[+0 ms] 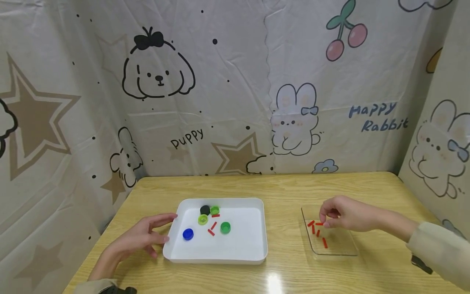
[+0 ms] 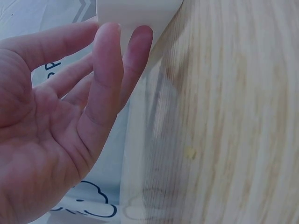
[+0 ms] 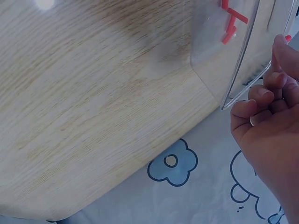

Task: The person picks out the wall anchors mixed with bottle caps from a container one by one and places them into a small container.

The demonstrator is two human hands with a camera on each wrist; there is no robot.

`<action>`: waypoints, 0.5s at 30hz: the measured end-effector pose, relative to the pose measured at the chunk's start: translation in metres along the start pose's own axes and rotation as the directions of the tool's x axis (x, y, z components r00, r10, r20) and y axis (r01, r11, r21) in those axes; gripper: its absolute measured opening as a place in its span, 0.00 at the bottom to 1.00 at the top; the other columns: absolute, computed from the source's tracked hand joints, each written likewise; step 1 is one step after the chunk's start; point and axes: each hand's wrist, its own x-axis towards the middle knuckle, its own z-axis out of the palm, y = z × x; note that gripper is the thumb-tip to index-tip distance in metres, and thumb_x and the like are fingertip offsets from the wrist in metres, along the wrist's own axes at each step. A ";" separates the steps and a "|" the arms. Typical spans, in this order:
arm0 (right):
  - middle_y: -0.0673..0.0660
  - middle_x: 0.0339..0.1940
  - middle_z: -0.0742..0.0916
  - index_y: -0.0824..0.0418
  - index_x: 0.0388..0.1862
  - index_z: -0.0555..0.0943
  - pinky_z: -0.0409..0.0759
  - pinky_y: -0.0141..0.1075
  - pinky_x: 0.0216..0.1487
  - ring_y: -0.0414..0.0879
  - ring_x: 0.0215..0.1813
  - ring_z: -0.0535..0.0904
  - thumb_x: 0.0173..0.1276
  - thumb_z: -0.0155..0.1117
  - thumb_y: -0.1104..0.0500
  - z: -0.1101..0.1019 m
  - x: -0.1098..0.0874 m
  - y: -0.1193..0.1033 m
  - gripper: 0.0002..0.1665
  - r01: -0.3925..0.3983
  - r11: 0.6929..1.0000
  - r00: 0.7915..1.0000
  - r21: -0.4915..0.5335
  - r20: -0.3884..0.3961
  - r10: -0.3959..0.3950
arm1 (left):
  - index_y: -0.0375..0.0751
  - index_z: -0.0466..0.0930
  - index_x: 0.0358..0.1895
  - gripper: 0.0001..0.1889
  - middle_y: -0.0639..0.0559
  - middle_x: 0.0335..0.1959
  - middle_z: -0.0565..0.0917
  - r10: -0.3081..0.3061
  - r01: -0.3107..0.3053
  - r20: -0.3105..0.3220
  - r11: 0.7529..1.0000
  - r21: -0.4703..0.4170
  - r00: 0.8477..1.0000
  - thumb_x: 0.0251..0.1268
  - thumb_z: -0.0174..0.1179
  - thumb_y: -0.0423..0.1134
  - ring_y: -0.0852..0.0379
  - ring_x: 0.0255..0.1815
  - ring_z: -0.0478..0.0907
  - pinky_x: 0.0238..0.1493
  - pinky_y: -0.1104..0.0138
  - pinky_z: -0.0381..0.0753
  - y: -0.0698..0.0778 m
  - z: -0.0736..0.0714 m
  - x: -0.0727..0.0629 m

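My left hand is at the left side of a white tray, its fingers fairly straight and fingertips touching the tray's wall. In the left wrist view, the hand meets the tray's white corner. Over a clear shallow box at the right, my right hand pinches a small red stick between thumb and forefinger. Its end pokes out past the thumb in the right wrist view. Several other red sticks lie in the clear box.
Inside the white tray lie a blue cap, a green cap, a black cap, a yellow-green cap, a light green cap and red sticks. A wooden table bears both containers; a printed curtain stands behind.
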 end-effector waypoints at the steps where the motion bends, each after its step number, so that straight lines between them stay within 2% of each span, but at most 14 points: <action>1: 0.42 0.24 0.70 0.52 0.36 0.82 0.65 0.34 0.28 0.35 0.29 0.67 0.72 0.73 0.61 0.000 0.000 0.001 0.07 0.005 1.000 1.000 -0.008 0.000 -0.005 | 0.30 0.59 0.81 0.39 0.27 0.82 0.55 -0.001 0.001 0.001 1.000 0.001 1.000 0.71 0.67 0.31 0.43 0.36 0.86 0.25 0.54 0.89 0.000 0.000 0.000; 9: 0.39 0.25 0.71 0.50 0.35 0.83 0.66 0.34 0.29 0.34 0.31 0.67 0.69 0.75 0.62 0.003 0.000 0.005 0.09 0.057 0.994 0.998 -0.089 -0.014 -0.058 | 0.30 0.60 0.81 0.40 0.26 0.81 0.56 -0.008 0.008 0.000 1.000 0.006 1.000 0.70 0.68 0.32 0.42 0.35 0.85 0.26 0.55 0.89 0.001 0.000 0.000; 15: 0.40 0.27 0.73 0.51 0.35 0.84 0.66 0.33 0.31 0.34 0.32 0.68 0.68 0.77 0.60 0.005 0.003 0.004 0.08 0.054 0.991 0.998 -0.119 -0.014 -0.056 | 0.30 0.60 0.81 0.39 0.26 0.81 0.55 -0.001 0.001 -0.004 1.000 0.004 1.000 0.71 0.67 0.31 0.42 0.38 0.86 0.25 0.54 0.89 0.001 0.001 0.000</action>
